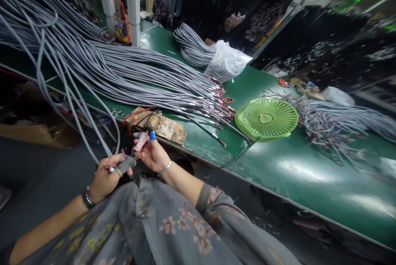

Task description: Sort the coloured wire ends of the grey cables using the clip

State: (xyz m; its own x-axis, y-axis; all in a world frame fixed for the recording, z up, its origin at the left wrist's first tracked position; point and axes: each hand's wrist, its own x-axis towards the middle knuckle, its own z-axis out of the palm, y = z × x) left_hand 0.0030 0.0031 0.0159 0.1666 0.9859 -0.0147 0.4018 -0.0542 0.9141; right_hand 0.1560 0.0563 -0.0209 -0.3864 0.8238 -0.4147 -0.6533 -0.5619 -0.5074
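Note:
In the head view my left hand [108,176], a dark watch at its wrist, is closed around grey cables [93,149] near their stripped ends. Its thumb wears a grey finger cover. Thin coloured wires [125,153] fan out from the grip toward my right hand [154,155]. That hand is turned palm up, with a bracelet at the wrist, a blue cover on the raised thumb and a pale wrap on a finger. The thumb stands apart from the fingers. Wire tips lie close against its palm side; whether they touch is unclear.
A large bundle of grey cables [148,77] lies along the green table [278,182]. A wooden block with taped parts [168,128] sits at the edge. Nearby are a green fan [266,118], a plastic bag [227,60], orange-handled scissors [283,83] and more cables [334,116].

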